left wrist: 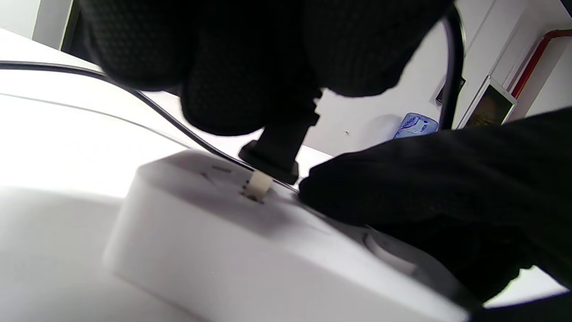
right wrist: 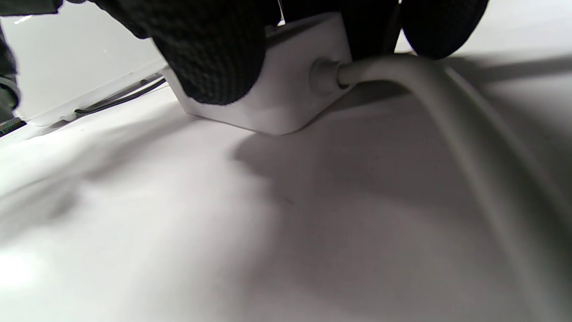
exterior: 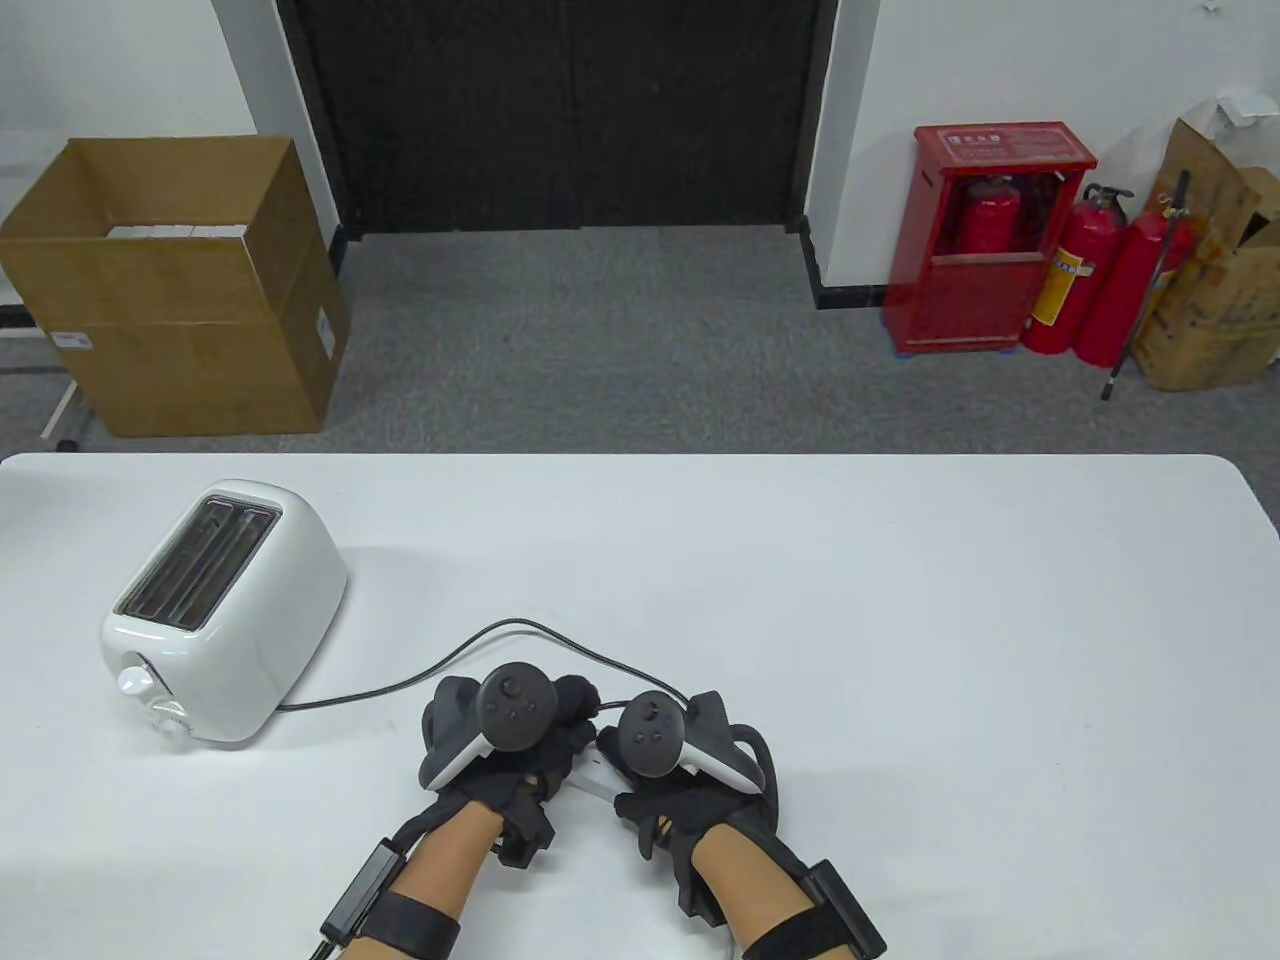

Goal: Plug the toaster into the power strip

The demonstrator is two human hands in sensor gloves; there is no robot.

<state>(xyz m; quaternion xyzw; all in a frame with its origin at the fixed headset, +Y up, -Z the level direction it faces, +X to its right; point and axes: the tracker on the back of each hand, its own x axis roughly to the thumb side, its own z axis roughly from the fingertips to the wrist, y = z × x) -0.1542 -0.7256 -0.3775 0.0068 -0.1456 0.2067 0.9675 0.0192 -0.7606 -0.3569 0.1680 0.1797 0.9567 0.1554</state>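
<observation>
Here, near to far:
Right hand (exterior: 690, 760): closed over the power strip (left wrist: 250, 241), pinning it to the desk (exterior: 900, 620).
Left hand (exterior: 500, 740): grips the plug (left wrist: 275, 152), prongs partly in.
Toaster (exterior: 225, 610): ten o'clock, well apart.

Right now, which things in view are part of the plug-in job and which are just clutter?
Job: toaster; its black cord; plug gripped by left hand; power strip held by right hand.
Clutter: cardboard box; fire extinguishers; red cabinet.
</observation>
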